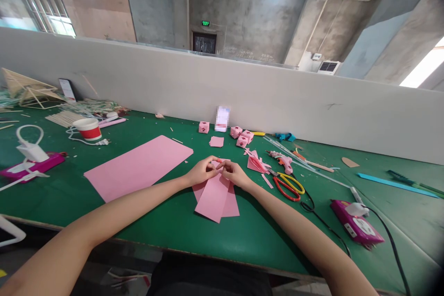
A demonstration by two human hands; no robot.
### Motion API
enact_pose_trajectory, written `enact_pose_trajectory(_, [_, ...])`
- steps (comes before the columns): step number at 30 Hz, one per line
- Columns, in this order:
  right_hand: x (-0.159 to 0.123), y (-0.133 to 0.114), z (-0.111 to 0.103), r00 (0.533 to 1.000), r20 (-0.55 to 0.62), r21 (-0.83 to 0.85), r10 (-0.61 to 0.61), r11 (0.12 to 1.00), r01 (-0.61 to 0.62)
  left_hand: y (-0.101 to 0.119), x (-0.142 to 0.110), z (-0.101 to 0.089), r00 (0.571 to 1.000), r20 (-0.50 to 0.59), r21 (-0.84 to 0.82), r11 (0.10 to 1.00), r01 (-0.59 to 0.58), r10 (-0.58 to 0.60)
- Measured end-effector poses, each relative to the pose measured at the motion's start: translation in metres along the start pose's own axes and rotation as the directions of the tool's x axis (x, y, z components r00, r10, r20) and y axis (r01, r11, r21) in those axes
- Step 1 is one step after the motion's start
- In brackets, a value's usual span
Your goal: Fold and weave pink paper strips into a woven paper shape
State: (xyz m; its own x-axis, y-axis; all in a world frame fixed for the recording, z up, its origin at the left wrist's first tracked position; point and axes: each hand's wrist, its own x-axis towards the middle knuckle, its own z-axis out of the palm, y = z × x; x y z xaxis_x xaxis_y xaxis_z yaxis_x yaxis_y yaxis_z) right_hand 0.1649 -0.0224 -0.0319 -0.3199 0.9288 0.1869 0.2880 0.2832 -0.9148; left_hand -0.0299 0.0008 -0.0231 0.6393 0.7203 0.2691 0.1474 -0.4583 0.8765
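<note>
My left hand (203, 170) and my right hand (235, 174) meet fingertip to fingertip over overlapping pink paper strips (214, 199). Both are closed in a pinch on a small bit of pink paper, mostly hidden by the fingers; a little red shows at the tips. To the left lies a large pink paper sheet (142, 166). Beyond my hands are a small stack of pink squares (217, 141), one folded pink paper block (204, 127) and a cluster of similar blocks (242, 136). Pink scraps (256, 163) lie right of my right hand.
Scissors (289, 187) and a pink glue gun (285, 163) lie to the right, its black cord trailing toward a purple power strip (357, 224). A lit phone (222, 119) leans on the grey partition (166, 83). At left are a paper cup (86, 129) and another power strip (52, 163).
</note>
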Motion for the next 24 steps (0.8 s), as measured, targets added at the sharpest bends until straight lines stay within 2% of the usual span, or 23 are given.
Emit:
enact_pose_trajectory(8, [0.0, 0.002, -0.002, 1.0, -0.008, 0.013, -0.003, 1.0, 0.004, -0.008, 0.003, 0.001, 0.998, -0.056, -0.122, 0.992, 0.014, -0.021])
enact_pose_trajectory(13, [-0.001, 0.0, -0.001, 0.998, -0.03, 0.015, 0.049, 0.999, -0.049, -0.013, 0.006, 0.001, 0.996, -0.074, -0.2, 0.979, 0.033, -0.048])
enact_pose_trajectory(24, [-0.003, -0.006, -0.004, 0.997, 0.018, 0.107, 0.081, 0.991, -0.082, 0.0, 0.005, -0.005, 0.98, -0.076, -0.277, 0.948, 0.156, -0.184])
